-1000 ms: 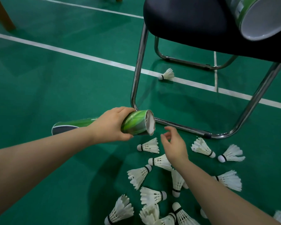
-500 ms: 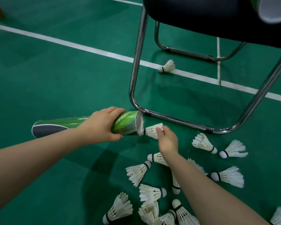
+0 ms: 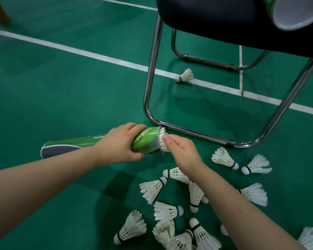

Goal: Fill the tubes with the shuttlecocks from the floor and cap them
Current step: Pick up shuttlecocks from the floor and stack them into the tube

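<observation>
Nearest the camera, on the green court floor (image 3: 61, 98), a loose scatter of white feather shuttlecocks (image 3: 167, 211) with cork tips and black bands lies on its sides, tips pointing every way. Just beyond them the right hand (image 3: 183, 153) has its fingers straight and close together. Its fingertips and thumb are pressed against the feather skirt of one white shuttlecock (image 3: 162, 139). That one sits in the open mouth of a long green cardboard tube (image 3: 146, 140), with only the feather ends showing past the rim. The left hand (image 3: 117, 146) wraps fingers and thumb round this tube just behind the mouth and holds it nearly level, mouth to the right, dark end to the left. Right behind the mouth runs the chrome tubular frame (image 3: 152, 69) of a chair with a black padded seat (image 3: 215, 17). Under the chair a lone white feather shuttlecock (image 3: 185, 76) lies on a white painted line (image 3: 79, 51). Farthest off, at the upper right corner over the seat, a second green tube (image 3: 294, 13) shows its open, white-lined mouth.
</observation>
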`<state>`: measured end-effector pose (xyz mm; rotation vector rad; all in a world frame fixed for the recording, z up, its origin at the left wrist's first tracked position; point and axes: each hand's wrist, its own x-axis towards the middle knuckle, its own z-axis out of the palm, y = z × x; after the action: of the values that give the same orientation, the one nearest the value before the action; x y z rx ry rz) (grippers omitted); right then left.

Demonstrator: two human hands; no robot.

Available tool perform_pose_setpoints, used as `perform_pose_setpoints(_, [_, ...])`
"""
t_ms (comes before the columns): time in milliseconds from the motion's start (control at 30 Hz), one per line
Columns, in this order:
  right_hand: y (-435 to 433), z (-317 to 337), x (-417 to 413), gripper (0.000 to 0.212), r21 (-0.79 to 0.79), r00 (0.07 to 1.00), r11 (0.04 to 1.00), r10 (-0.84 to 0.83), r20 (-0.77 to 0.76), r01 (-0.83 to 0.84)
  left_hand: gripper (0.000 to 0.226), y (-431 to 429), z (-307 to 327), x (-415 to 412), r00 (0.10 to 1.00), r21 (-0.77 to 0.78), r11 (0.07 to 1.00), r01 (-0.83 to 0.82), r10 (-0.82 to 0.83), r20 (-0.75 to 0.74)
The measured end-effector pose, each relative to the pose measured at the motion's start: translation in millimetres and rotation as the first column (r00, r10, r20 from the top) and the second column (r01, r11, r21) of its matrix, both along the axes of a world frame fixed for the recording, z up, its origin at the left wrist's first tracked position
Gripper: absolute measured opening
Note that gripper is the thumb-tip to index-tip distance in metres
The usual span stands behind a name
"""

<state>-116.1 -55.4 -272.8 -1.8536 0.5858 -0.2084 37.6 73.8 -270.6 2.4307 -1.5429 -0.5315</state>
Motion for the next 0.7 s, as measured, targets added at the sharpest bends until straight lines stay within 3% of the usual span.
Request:
perform_pose_setpoints(67, [2,7,1,0.040,0.184,0.994,0.980,0.085,-0.073,-0.070,0.086,-1,0,-3,1.000,-0.011,1.000,-0.005,0.005,-0.007])
perform_pose_setpoints(133, [4,12,3,0.029,0.312,0.965,0.937,0.212,-0.152,-0.157,0.086,-3,0,-9,1.000,-0.013,1.000,0.022,-0.022,-0.008])
perform_pose_setpoints(233, [2,13,2,0.013,0.434,0.910,0.866,0.361,-0.203,-0.247,0.088,-4,-3,-18,0.997,0.000,0.997,0.079,-0.079,-0.005])
perform_pose_setpoints(300, [3,12,-2,0.014,0.460,0.906,0.853,0.371,-0.204,-0.245,0.091,-4,-5,-20,0.995,0.009,0.995,0.097,-0.097,-0.002])
perform_pose_setpoints(367, [3,11,-4,0.027,0.428,0.940,0.889,0.274,-0.204,-0.166,0.094,-5,-7,-22,0.995,0.022,0.994,0.103,-0.103,0.010])
perform_pose_setpoints(433, [-2,1,-7,0.040,0.426,0.983,0.904,0.034,-0.182,0.047,0.094,-6,-8,-25,0.995,0.032,0.995,0.099,-0.099,0.016])
perform_pose_setpoints(500, [-11,-12,-14,0.041,0.490,0.955,0.820,-0.257,-0.146,0.296,0.089,-6,-10,-29,0.995,0.039,0.994,0.098,-0.099,0.020])
perform_pose_setpoints(533, [-16,-18,-19,0.039,0.484,0.921,0.785,-0.359,-0.153,0.387,0.088,-6,-11,-30,0.995,0.041,0.994,0.099,-0.100,0.025])
perform_pose_setpoints(600, [-25,-35,-33,0.033,0.334,0.874,0.808,-0.431,-0.225,0.485,0.087,-5,-14,-32,0.994,0.049,0.993,0.104,-0.106,0.036])
perform_pose_setpoints(700, [-28,-56,-52,0.035,-0.055,0.848,0.937,-0.337,-0.410,0.346,0.086,-5,-17,-35,0.992,0.060,0.992,0.115,-0.118,0.047])
